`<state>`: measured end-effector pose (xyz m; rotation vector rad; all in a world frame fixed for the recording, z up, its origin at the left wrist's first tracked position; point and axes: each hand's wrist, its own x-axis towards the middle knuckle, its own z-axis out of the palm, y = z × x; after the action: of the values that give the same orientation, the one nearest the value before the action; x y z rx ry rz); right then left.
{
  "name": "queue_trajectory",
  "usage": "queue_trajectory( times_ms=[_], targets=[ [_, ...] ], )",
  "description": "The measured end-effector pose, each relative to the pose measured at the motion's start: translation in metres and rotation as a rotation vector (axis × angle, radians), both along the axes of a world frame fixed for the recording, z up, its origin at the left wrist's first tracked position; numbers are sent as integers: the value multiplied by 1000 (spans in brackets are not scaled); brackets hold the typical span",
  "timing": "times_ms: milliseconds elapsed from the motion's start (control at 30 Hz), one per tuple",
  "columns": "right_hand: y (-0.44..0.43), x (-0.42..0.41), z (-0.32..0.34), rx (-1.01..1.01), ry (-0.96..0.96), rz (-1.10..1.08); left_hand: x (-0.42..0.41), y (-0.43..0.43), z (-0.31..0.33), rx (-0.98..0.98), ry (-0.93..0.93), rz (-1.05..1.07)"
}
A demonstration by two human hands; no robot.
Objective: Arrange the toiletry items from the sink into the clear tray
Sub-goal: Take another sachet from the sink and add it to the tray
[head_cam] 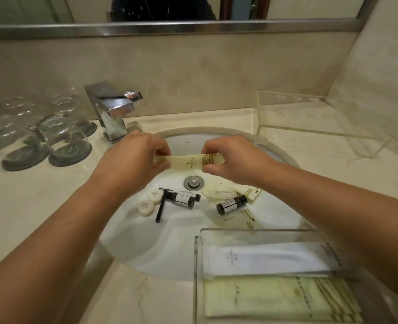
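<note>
Cream-coloured and flat, the toiletry sachet [188,161] hangs stretched between both hands at mid-frame above the sink [287,206]; the left hand [137,157] pinches its left end, the right hand [230,160] its right, fingers clenched on it. Best to carry it level toward the clear tray [197,277] at lower right and lay it flat beside the packets [275,298] already there.

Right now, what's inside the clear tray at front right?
The clear tray holds two flat packets side by side: a white packet farther from the camera and a pale green packet nearer. The right forearm hides the tray's right end, so anything there can't be seen.
</note>
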<state>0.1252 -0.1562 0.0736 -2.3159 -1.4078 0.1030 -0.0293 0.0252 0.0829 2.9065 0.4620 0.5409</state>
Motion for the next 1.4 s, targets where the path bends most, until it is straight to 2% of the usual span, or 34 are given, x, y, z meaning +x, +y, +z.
queue_trajectory(
  times_ms=[267,367,500,733,933,1000,1200,1400],
  targets=[
    [-71,-39,35,119,-2,-12,-38,-60,34,-115,-81,-102],
    [-103,-55,42,148,64,5,-56,-83,40,-150,-84,-135],
    [-140,-73,43,196,192,-4,-75,-108,40,-296,-120,-199],
    [-189,-90,40,177,343,-91,-96,-140,32,-155,-78,-290],
    [-219,-103,45,124,521,-166,-103,-159,29,-155,-32,-323],
    [-226,-105,45,116,491,-176,-104,-163,27,-167,-3,-333],
    [-244,-114,38,-3,218,-156,-113,-170,19,-180,60,-346],
    [-252,-125,27,-166,23,-135,-124,-178,14,2,111,-363]
  ],
)
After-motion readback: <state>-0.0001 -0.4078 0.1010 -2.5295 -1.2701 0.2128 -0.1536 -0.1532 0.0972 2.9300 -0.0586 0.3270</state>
